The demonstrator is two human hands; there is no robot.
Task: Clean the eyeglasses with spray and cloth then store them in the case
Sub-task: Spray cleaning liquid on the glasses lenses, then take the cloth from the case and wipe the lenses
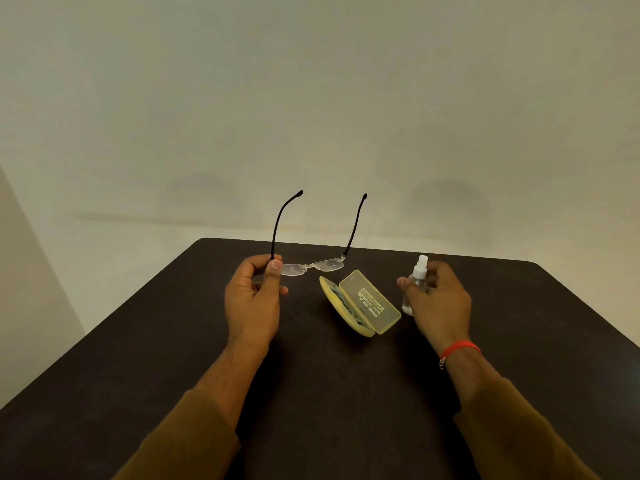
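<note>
My left hand (252,303) pinches the rimless eyeglasses (325,264) by the left hinge and holds them above the table, lenses toward me and both dark temple arms unfolded and pointing up and away. My right hand (438,299) wraps around a small clear spray bottle (419,275) with a white nozzle, upright at the right. Between the hands the yellow translucent case (367,303) lies open on the table, with a greenish cloth (349,306) tucked inside its lower half.
The dark table (311,393) has its far edge just behind the glasses and its right edge sloping toward me. A plain pale wall stands behind it. A red thread bracelet circles my right wrist.
</note>
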